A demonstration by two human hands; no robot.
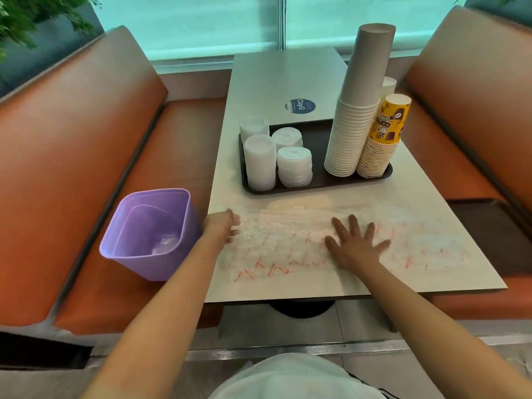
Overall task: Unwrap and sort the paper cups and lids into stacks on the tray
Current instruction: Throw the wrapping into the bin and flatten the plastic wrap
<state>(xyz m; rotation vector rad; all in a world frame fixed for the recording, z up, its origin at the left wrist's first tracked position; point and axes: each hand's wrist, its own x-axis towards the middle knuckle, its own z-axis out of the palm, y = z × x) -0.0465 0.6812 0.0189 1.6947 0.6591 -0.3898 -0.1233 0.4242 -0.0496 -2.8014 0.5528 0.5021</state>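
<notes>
From the head view: right hand (355,243) flat, fingers spread wide, pressing the clear plastic wrapper (302,243) onto the desk (288,82). Left hand (226,226) at the wrapper's left end, fingers loosely bent on the film; whether it pinches it, I cannot tell. On the dark tray (316,182): white lids (260,162) left, paper cups (355,119) right. Purple bin (149,234) on the bench seat.

Left hand (224,224) fingertips blurred
</notes>
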